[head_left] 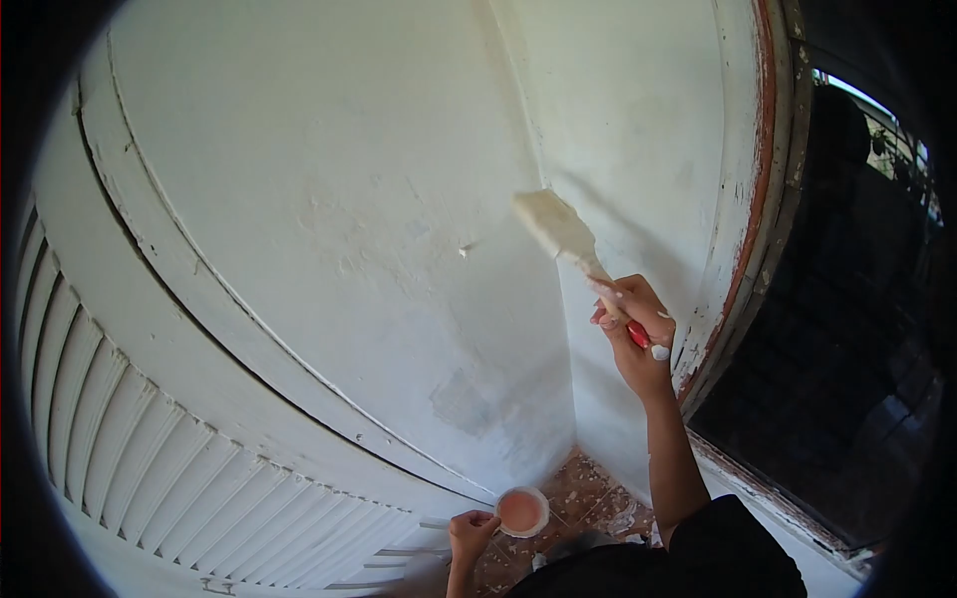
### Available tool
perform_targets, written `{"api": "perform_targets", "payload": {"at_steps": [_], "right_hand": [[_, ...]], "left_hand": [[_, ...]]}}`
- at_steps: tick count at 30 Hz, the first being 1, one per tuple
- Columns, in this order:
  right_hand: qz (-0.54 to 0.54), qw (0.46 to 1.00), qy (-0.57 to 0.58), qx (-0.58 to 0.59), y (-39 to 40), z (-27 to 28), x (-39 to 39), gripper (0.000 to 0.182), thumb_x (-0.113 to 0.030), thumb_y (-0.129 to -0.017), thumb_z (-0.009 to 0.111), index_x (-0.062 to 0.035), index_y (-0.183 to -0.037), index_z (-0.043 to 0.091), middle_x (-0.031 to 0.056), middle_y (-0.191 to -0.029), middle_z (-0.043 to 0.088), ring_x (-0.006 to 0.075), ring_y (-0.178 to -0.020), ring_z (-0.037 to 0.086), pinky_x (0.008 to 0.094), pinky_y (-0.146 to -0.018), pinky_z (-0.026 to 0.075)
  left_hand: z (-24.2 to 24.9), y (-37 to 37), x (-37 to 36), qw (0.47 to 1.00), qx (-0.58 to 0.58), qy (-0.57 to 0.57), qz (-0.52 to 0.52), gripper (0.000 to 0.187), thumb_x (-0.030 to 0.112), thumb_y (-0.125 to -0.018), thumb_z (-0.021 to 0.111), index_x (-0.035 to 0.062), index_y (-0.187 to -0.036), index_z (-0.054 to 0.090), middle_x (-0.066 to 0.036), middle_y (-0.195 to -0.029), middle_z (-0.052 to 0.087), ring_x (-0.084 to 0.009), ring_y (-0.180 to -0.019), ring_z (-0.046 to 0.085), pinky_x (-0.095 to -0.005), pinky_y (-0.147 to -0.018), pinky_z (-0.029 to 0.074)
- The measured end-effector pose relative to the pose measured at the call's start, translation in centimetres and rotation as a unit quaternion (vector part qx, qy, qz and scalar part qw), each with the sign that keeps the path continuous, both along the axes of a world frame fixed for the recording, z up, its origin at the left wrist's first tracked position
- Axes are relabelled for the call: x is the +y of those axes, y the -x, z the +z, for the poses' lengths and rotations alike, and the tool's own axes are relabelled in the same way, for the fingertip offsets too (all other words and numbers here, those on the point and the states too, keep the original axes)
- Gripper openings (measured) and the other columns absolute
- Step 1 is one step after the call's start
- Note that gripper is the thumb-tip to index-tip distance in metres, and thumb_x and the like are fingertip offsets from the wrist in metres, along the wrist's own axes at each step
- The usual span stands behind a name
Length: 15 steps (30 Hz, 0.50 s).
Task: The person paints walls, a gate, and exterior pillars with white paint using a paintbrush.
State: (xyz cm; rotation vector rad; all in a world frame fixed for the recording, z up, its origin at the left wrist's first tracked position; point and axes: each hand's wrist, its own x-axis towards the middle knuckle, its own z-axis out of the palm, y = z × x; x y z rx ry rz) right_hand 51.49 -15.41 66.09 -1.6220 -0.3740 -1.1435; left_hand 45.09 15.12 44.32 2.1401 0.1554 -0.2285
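Note:
My right hand is closed around the handle of a paintbrush, whose pale, paint-coated bristles point up and left near the wall corner. Red shows at the end of the handle, and white spots mark the hand. Low in the view, my left hand pinches the rim of a round white container with pinkish contents. Behind the brush stands the pale wall, with rough patches and a small chipped spot.
Louvred white shutters curve along the lower left. A frame with peeling paint borders a dark glass pane at the right. White flecks litter the reddish floor below.

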Motion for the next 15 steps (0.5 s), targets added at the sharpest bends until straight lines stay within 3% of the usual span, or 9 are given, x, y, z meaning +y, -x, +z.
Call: {"api": "perform_targets", "payload": {"at_steps": [1,5,7,8,15], "right_hand": [[-0.051,0.996,0.071,0.000,0.2,0.2,0.0,0.027,0.000,-0.075,0.057,0.0018,-0.101,0.054,0.0086,-0.076,0.053,0.0116,-0.065,0.053,0.0232,-0.056,0.045],[-0.100,0.993,0.064,-0.015,-0.8,0.5,1.1,0.032,0.003,-0.071,0.058,0.0025,-0.102,0.053,0.0105,-0.077,0.054,0.0160,-0.068,0.055,0.0254,-0.058,0.045],[-0.192,0.972,0.104,-0.092,-1.7,1.7,0.9,0.033,0.006,-0.069,0.058,0.0037,-0.102,0.052,0.0126,-0.076,0.054,0.0210,-0.068,0.056,0.0278,-0.059,0.045],[-0.234,0.955,0.129,-0.129,-2.3,2.7,0.6,0.034,0.007,-0.069,0.059,0.0047,-0.102,0.051,0.0133,-0.077,0.053,0.0238,-0.069,0.056,0.0292,-0.060,0.045],[-0.298,0.910,0.129,-0.256,-8.2,13.8,-1.4,0.031,-0.001,-0.071,0.059,-0.0020,-0.102,0.054,0.0099,-0.077,0.052,0.0227,-0.064,0.053,0.0283,-0.057,0.044]], "left_hand": [[0.3,0.1,-0.1,1.000,-0.001,0.003,0.002,0.023,0.018,-0.061,0.068,-0.0017,-0.072,0.063,-0.008,-0.062,0.062,-0.0110,-0.054,0.057,-0.0234,-0.054,0.046],[1.0,0.2,-0.2,1.000,-0.021,-0.013,-0.002,0.022,0.017,-0.062,0.068,-0.0017,-0.072,0.063,-0.007,-0.063,0.062,-0.0109,-0.055,0.056,-0.0230,-0.053,0.045],[0.9,0.1,-0.2,1.000,-0.023,-0.004,0.000,0.022,0.018,-0.062,0.068,-0.0014,-0.072,0.064,-0.007,-0.063,0.062,-0.0111,-0.055,0.056,-0.0232,-0.053,0.046],[0.8,0.0,-0.1,1.000,-0.024,-0.018,-0.002,0.023,0.019,-0.061,0.068,-0.0005,-0.071,0.064,-0.008,-0.062,0.061,-0.0116,-0.055,0.057,-0.0239,-0.054,0.046],[1.7,-0.6,-0.7,0.996,-0.037,-0.064,-0.042,0.022,0.019,-0.061,0.069,-0.0001,-0.070,0.064,-0.008,-0.061,0.061,-0.0122,-0.054,0.057,-0.0250,-0.054,0.046]]}}
